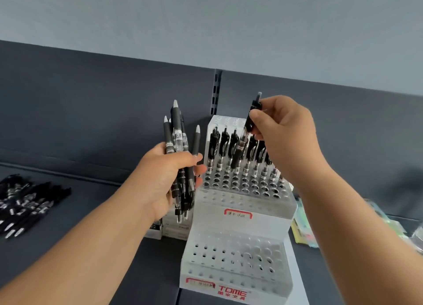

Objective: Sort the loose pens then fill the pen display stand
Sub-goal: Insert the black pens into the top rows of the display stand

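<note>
A white tiered pen display stand (pixel 240 215) with rows of holes stands on the dark shelf. Its back row holds several black pens (pixel 223 149) upright. My left hand (pixel 167 178) grips a bundle of black pens (pixel 177 142), tips up, just left of the stand. My right hand (pixel 283 130) pinches a single black pen (pixel 246 133) by its upper end and holds it tilted, tip down, over the stand's upper tier, in front of the standing pens. The lower tiers show bare holes.
A heap of loose black pens (pixel 27 204) lies on the shelf at far left. Small white boxes (pixel 169 229) sit behind my left wrist. Pastel packets (pixel 304 227) lie right of the stand. The dark back panel (pixel 91 112) rises close behind.
</note>
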### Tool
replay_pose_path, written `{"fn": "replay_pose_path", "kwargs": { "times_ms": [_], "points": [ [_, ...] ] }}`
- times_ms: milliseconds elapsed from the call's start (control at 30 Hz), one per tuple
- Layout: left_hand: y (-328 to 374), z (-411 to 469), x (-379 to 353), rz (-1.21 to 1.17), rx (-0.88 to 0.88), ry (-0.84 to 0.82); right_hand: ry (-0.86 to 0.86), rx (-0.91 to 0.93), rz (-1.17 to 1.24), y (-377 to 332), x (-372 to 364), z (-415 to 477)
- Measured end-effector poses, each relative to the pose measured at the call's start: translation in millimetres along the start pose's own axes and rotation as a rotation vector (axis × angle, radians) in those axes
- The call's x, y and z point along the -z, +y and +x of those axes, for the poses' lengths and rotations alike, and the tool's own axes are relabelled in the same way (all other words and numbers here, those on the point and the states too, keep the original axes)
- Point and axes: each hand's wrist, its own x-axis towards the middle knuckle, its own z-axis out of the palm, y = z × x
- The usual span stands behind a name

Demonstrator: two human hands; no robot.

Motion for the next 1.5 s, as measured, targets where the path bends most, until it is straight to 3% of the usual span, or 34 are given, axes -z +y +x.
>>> {"fn": "replay_pose_path", "kwargs": {
  "times_ms": [433, 1067, 1167, 1233, 1333, 1400, 1500],
  "points": [
    [6.5, 12.0, 11.8, 0.062, -0.017, -0.047, -0.018, 0.0, -0.065, 9.5, -31.7, -6.2],
    [16.3, 5.7, 24.9, 0.09, -0.033, -0.176, -0.047, -0.036, -0.47, 11.9, -48.5, -25.8],
    [16.0, 3.3, 18.6, 0.094, -0.046, -0.185, -0.028, -0.065, -0.208, -2.1, -42.6, -29.1],
    [16.2, 1.5, 12.4, 0.089, -0.053, -0.202, -0.153, -0.205, 0.063, -11.9, -41.3, -31.5],
    [16.1, -0.5, 4.1, 0.108, -0.061, -0.242, -0.32, -0.356, 0.272, -12.9, -40.9, -30.0],
    [15.5, -1.5, 0.6, 0.103, -0.055, -0.257, -0.32, -0.373, 0.35, -9.8, -37.4, -28.6],
    [16.0, 0.0, -0.5, 0.089, -0.038, -0.232, -0.19, -0.39, 0.439, -8.4, -22.5, -21.7]
  ]
}}
